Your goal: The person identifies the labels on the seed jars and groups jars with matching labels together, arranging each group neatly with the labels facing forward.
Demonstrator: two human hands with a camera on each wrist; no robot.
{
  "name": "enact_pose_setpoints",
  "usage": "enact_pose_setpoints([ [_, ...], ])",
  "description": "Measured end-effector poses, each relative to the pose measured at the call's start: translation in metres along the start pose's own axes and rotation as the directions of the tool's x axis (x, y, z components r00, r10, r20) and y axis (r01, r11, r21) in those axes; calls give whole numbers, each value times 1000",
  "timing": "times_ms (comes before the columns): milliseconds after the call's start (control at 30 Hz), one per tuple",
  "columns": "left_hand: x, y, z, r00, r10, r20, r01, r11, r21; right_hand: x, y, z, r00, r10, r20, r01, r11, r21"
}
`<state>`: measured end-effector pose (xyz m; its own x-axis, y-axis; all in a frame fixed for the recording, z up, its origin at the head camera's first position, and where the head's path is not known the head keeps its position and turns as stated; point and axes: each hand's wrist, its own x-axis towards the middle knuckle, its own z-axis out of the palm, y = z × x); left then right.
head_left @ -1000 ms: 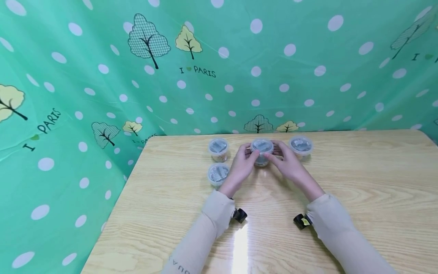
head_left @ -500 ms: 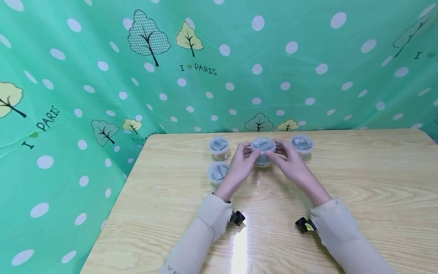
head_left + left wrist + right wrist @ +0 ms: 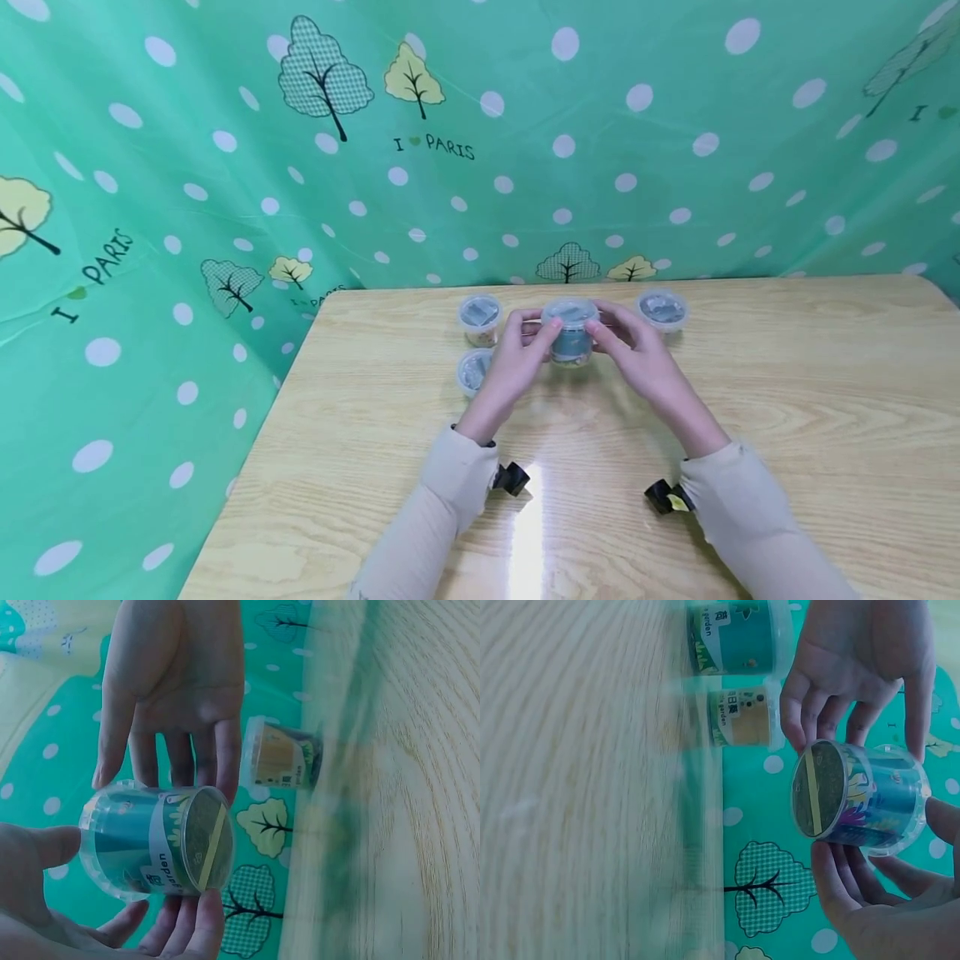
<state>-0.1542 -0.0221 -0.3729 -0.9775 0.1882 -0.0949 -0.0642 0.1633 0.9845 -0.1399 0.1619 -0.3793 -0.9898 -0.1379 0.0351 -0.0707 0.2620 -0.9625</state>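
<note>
Both hands hold a clear plastic cup [image 3: 572, 332] with a wide lid and a blue printed label, raised off the table. My left hand [image 3: 513, 358] grips its left side, with the thumb near the lid rim. From the right, my right hand [image 3: 637, 354] grips the other side the same way. In the left wrist view the cup [image 3: 150, 840] shows the word "garden" and a dark base crossed by a yellowish strip. That base also faces the camera in the right wrist view, where the label on the cup [image 3: 870, 799] has colourful pictures.
Left of the hands stand two similar lidded cups, one at the back [image 3: 480, 321] and a nearer one [image 3: 472, 372] partly covered by the left hand. Another lidded cup [image 3: 663, 312] stands at right. A green dotted curtain [image 3: 420, 208] hangs behind the wooden table [image 3: 810, 400].
The held cup has risen a little and tilted, so more of its blue side shows. Both hands have moved with it. The other cups have stayed in place on the table.
</note>
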Motion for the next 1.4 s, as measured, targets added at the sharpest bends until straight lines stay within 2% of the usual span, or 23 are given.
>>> enact_pose_setpoints([
  [300, -12, 2, -4, 1000, -8, 26, 8, 1000, 3, -11, -3, -1, 999, -32, 12, 32, 999, 20],
  [500, -17, 1, -5, 1000, -4, 29, 5, 1000, -11, -12, -5, 1, 1000, -1, 21, 1, 1000, 3],
  [667, -18, -1, -6, 999, 1, 43, 0, 1000, -17, -13, -4, 2, 998, 23, 57, -24, 1000, 4],
  [1133, -20, -1, -7, 998, 29, 63, -27, 999, -30, -17, -7, -1, 992, 26, 125, -41, 992, 116],
  [1400, -22, 1, -7, 995, 51, 86, -51, 999, -1, -18, -10, 0, 996, 1, 89, -11, 993, 114],
])
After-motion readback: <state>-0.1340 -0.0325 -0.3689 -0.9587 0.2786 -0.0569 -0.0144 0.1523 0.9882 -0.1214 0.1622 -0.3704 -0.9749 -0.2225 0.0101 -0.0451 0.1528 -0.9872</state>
